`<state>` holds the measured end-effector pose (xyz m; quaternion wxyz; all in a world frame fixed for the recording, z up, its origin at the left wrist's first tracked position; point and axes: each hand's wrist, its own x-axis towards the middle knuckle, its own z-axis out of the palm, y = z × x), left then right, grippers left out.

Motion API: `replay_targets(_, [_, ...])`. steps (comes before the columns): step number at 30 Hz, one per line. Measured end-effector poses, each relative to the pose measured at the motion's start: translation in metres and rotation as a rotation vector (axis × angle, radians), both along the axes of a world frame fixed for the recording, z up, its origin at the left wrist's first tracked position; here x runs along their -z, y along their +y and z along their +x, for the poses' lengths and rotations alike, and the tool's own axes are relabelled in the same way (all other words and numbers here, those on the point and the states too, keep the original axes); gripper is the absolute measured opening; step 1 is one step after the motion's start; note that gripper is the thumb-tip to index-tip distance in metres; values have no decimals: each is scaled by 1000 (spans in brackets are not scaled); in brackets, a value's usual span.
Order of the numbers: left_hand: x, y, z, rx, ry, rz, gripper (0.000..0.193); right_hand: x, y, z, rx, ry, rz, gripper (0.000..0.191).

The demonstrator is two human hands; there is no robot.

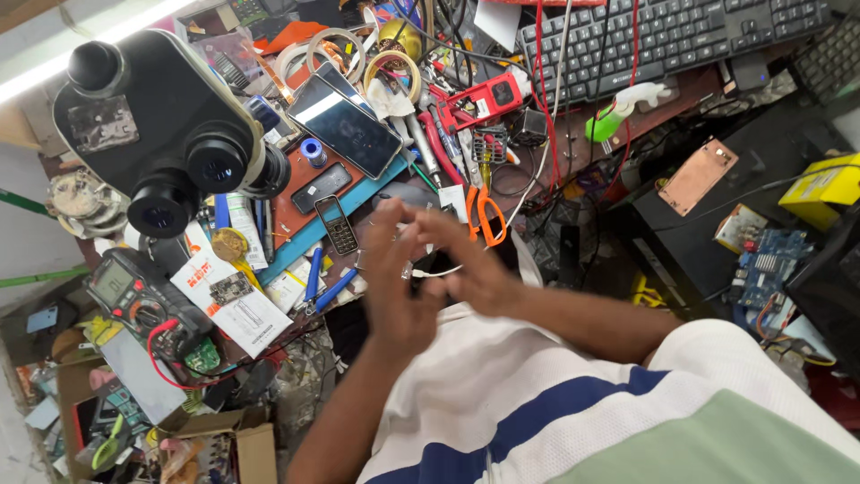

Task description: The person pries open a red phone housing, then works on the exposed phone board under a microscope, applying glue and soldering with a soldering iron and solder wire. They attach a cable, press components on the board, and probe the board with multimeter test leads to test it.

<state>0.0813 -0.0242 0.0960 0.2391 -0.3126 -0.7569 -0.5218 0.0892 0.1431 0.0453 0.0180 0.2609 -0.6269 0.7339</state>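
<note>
A stereo microscope head (170,134), black with two eyepieces turned toward the camera, dominates the upper left of a crowded repair bench, while a black keyboard (672,36) runs along the top right edge. In the foreground a white shirt with a navy stripe (537,394) fills the lower frame. Between the microscope and the keyboard a large dark smartphone (345,124) lies face up on an orange mat, with rolls of tape (333,45) behind it. At lower left sits a digital multimeter (134,296) trailing a red lead, next to a printed paper sheet (237,309). A red handheld tool (484,99) rests near the centre top, orange-handled scissors (484,215) just below it, and a green-capped bottle (618,112) lies by the keyboard. A small keypad phone (339,224) lies just beside the hands. The left hand (394,287) and right hand (470,264) meet over the bench edge, fingers spread and fingertips close together; between them a thin white cable (434,272) shows, touching both hands. The left hand's fingers are loosely open, and whether the right hand pinches the cable or merely touches it cannot be told from this angle, the connector end being too small to make out
</note>
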Motion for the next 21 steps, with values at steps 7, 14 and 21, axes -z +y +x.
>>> replay_targets(7, [62, -9, 43, 430, -408, 19, 71, 27, 0, 31, -325, -273, -77, 96])
replay_targets(14, [131, -26, 64, 645, -563, 423, 49, 90, -7, 35, -590, -44, 166, 92])
replay_targets(21, [155, -44, 71, 452, -802, 304, 36, 106, -47, 26, -694, 179, 264, 125])
